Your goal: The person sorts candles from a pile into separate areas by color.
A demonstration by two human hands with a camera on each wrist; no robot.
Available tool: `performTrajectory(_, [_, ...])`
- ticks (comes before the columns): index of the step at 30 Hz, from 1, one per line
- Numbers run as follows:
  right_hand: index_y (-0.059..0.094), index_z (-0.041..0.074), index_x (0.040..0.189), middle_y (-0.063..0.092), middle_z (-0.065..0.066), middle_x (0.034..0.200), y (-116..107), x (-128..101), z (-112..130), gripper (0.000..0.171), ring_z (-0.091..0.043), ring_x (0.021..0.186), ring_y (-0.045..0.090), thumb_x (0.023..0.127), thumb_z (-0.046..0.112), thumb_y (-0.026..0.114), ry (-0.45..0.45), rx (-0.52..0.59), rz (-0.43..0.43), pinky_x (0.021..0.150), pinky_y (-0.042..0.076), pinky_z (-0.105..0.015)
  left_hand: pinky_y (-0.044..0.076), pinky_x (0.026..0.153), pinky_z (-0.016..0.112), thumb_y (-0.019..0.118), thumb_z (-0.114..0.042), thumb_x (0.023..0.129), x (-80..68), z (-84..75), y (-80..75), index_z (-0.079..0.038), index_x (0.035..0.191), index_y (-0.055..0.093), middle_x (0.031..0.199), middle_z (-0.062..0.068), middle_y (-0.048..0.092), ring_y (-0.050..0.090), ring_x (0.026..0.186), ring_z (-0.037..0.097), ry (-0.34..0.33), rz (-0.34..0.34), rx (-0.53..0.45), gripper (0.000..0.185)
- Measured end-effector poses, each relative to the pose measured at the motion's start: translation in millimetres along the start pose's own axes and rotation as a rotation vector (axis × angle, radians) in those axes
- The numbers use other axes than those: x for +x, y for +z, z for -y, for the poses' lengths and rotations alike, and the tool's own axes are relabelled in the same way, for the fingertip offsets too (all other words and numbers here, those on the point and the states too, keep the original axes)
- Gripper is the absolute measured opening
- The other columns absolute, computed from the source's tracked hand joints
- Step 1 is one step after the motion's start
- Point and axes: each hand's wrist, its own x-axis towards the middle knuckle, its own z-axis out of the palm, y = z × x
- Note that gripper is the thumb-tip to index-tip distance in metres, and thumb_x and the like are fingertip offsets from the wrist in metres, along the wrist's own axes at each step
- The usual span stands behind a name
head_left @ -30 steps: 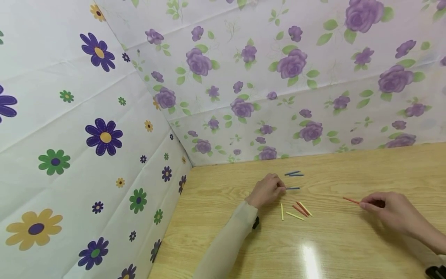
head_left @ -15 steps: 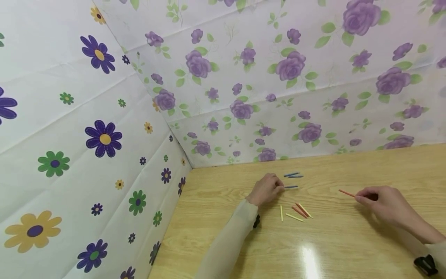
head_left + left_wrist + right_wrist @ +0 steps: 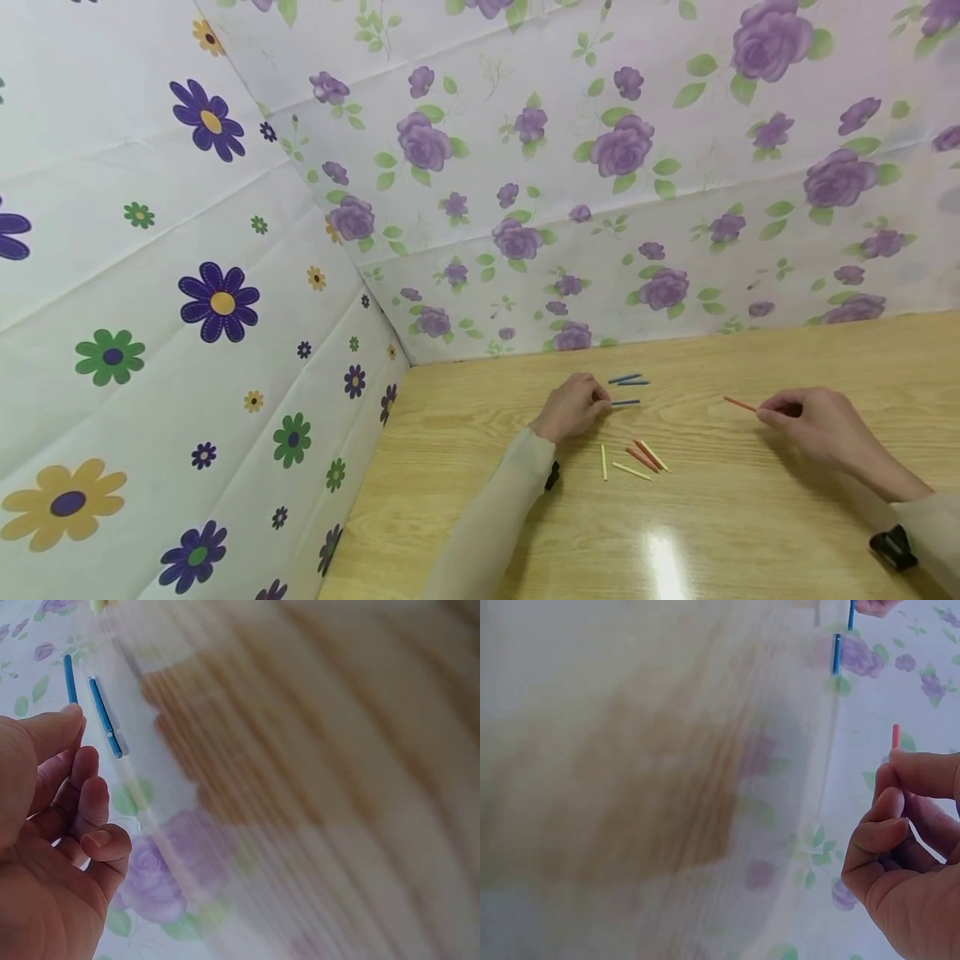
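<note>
In the head view my left hand [image 3: 572, 408] pinches one end of a thin blue stick [image 3: 626, 402] between thumb and fingertips, low over the table. Two more blue sticks [image 3: 628, 381] lie close together just beyond it. Off to the right, my right hand [image 3: 817, 427] holds a thin orange-red stick [image 3: 738, 404] by its end, pointing left. The left wrist view shows the pinched blue stick [image 3: 70, 679] upright past the thumb. Only a short tip of the reddish stick [image 3: 896, 736] shows in the right wrist view.
Nearer me on the wooden table [image 3: 570, 533] lie several loose sticks: a yellow stick [image 3: 603, 462], another yellow stick [image 3: 632, 472], and a cluster of red sticks [image 3: 642, 458] with one more yellow. Flower-patterned sheets [image 3: 450, 208] rise behind and at the left.
My right hand has moved left and slightly away from me with the orange-red stick. The left hand stays nearly where it was, still pinching the blue stick.
</note>
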Motion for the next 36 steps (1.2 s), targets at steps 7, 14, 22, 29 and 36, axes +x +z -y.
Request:
performTrajectory(7, [0.083,0.001,0.108,0.082,-0.008,0.094,3,9,-1,0.024,0.003,0.072,0.063,0.106,0.023,0.074,-0.018,0.002,-0.031,0.064,0.052,-0.023,0.055,0.085,0.020,0.068,-0.034,0.110,3.7,0.6,1.9,-0.021,0.112,0.082,0.110,-0.009,0.072,0.062,0.104,0.005,0.011,-0.008,0.012,0.019])
performTrajectory(14, [0.084,0.002,0.107,0.083,-0.008,0.093,6,19,-4,0.024,0.003,0.071,0.063,0.105,0.024,0.075,-0.005,-0.004,-0.040,0.064,0.051,-0.024,0.056,0.085,0.023,0.068,-0.033,0.110,6.0,2.5,3.5,-0.020,0.110,0.082,0.109,-0.008,0.072,0.062,0.104,0.006,-0.007,-0.011,-0.003,0.019])
performTrajectory(22, [0.084,0.001,0.107,0.083,-0.011,0.093,4,27,-6,0.026,-0.008,0.074,0.066,0.104,0.025,0.075,0.020,-0.008,-0.042,0.064,0.050,-0.025,0.055,0.087,0.022,0.069,-0.034,0.109,10.7,4.8,5.3,-0.020,0.112,0.082,0.109,-0.008,0.072,0.062,0.105,0.007,-0.025,-0.014,-0.009,0.019])
performTrajectory(29, [0.084,0.000,0.106,0.083,-0.012,0.092,3,34,-11,0.024,-0.016,0.075,0.068,0.105,0.022,0.075,0.009,-0.016,-0.052,0.062,0.050,-0.026,0.055,0.086,0.021,0.068,-0.034,0.110,13.3,4.5,3.3,-0.021,0.114,0.082,0.110,-0.009,0.073,0.063,0.106,0.006,-0.025,-0.008,-0.003,0.020])
performTrajectory(36, [0.084,0.001,0.104,0.082,-0.009,0.089,3,42,-13,0.023,-0.012,0.071,0.065,0.104,0.022,0.075,-0.008,-0.024,-0.062,0.062,0.049,-0.028,0.056,0.087,0.022,0.068,-0.034,0.110,16.8,4.8,-0.1,-0.021,0.112,0.082,0.111,-0.008,0.073,0.063,0.107,0.007,-0.022,-0.019,0.005,0.019])
